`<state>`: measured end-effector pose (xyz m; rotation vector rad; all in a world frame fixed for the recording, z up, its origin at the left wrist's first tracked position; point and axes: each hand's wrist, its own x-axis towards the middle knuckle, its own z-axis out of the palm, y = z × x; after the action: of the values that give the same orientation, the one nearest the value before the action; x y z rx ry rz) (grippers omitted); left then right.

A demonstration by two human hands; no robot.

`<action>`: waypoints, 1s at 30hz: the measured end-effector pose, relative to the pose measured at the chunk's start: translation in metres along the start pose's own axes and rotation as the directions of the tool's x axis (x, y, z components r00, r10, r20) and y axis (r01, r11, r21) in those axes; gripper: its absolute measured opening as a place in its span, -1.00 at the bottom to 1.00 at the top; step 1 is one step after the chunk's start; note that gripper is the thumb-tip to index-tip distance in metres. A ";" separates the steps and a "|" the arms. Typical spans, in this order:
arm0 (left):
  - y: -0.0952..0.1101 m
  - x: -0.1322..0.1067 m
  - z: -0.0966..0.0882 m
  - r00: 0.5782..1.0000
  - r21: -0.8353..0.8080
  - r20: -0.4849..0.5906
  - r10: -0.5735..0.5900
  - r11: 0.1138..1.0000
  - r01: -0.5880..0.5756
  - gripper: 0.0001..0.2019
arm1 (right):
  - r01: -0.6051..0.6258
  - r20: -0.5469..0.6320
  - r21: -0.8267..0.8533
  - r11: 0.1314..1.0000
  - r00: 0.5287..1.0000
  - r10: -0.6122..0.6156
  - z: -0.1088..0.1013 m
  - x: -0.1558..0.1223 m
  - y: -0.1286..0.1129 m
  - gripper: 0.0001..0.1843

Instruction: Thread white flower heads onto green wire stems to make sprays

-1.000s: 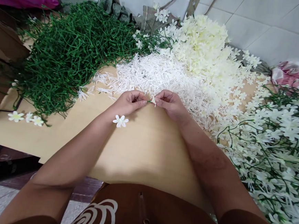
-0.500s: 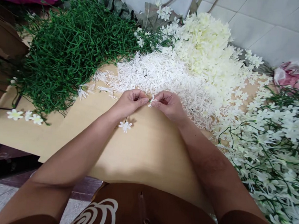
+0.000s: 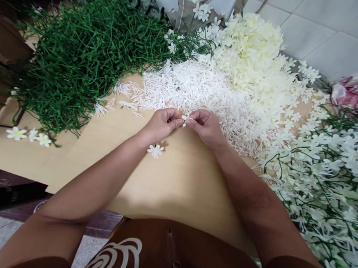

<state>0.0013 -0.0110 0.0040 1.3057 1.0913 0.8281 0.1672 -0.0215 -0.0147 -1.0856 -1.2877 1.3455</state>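
My left hand point(image 3: 166, 122) and my right hand point(image 3: 207, 127) meet above the cardboard, fingertips pinched together. Between them is a small white artificial flower point(image 3: 184, 118), gripped from both sides; its stem is mostly hidden by my left fingers. Below my left wrist hangs or lies a second white flower point(image 3: 155, 150), its dark stem running up behind the hand; I cannot tell whether the two are joined. Right behind my fingers spreads a heap of thin white stamen pieces point(image 3: 198, 84).
Green plastic stems point(image 3: 101, 53) are heaped at the back left. Cream petals point(image 3: 250, 53) pile up at the back right. Stemmed white flowers point(image 3: 341, 196) crowd the right side. Several loose flowers point(image 3: 16, 133) lie at the left on the cardboard point(image 3: 162, 190), near a brown box point(image 3: 6, 50).
The view has shifted slightly, and the whole scene with it. My fingertips have drawn a little closer together around the small flower, which has turned somewhat. The lower flower still shows below my left wrist.
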 end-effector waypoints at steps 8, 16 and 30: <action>-0.002 0.002 -0.001 1.000 -0.113 -0.018 -0.007 0.994 0.005 -0.72 | -0.009 0.040 0.032 0.999 0.999 0.008 -0.004 0.002 -0.002 -0.55; -0.001 0.003 0.003 0.997 -0.054 -0.070 0.018 0.998 -0.022 -0.70 | -0.038 0.034 0.041 0.998 0.999 0.037 -0.003 0.002 -0.004 -0.54; 0.006 0.002 0.001 1.000 0.043 -0.026 0.015 0.999 -0.013 -0.75 | -0.011 0.051 -0.010 1.000 0.999 0.011 -0.004 0.002 -0.005 -0.52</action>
<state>0.0034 -0.0082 0.0097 1.3426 1.1274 0.8386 0.1715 -0.0190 -0.0098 -1.0726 -1.3287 1.3841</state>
